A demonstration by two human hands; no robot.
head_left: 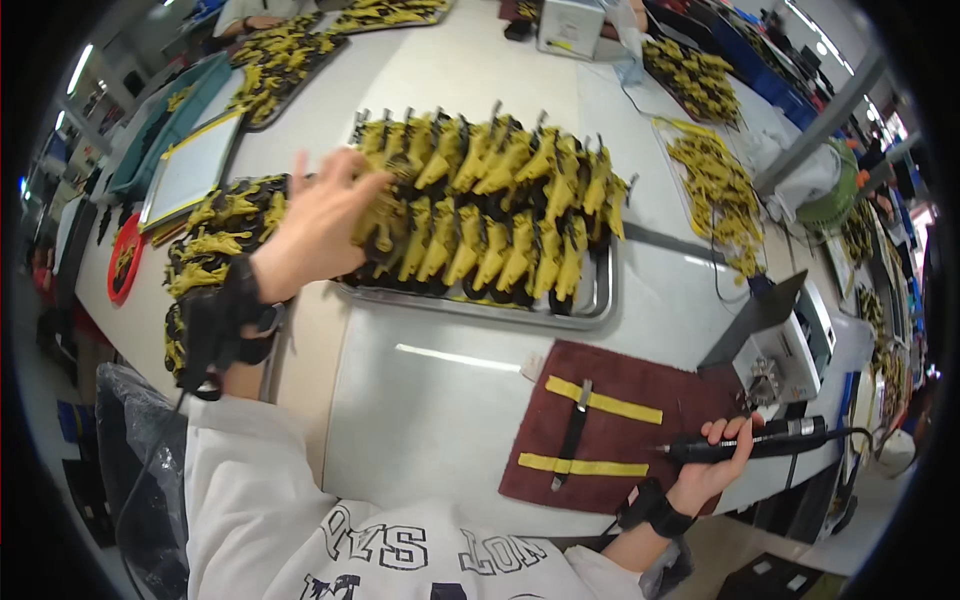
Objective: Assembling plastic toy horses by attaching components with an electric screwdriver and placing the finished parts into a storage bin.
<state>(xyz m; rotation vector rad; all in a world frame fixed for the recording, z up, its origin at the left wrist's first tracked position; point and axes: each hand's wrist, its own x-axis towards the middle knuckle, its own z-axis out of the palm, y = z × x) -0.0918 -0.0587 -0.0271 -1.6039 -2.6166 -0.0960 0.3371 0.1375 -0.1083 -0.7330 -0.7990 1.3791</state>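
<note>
My left hand (322, 222) is at the left end of a metal tray (590, 315), smeared by motion. Against its thumb and palm is a blurred yellow-and-black toy motorcycle (385, 228), seemingly gripped; part of the grip is hidden. Two rows of similar toy motorcycles (490, 255) stand closely packed in the tray. In my right hand (728, 455) is a black electric screwdriver (790, 436), its thin bit pointing left over a dark red cloth mat (610, 385). On the mat lie two yellow strips (605, 400) with a black strap (573, 440) across them.
More yellow-and-black pieces (215, 250) fill a tray beside my left forearm. A red basket (125, 258), a teal bin (170, 125) and a yellow-edged board (190, 170) are at the left. A white device (795, 350) stands behind the screwdriver. Another person's hand (262, 22) is at the far left.
</note>
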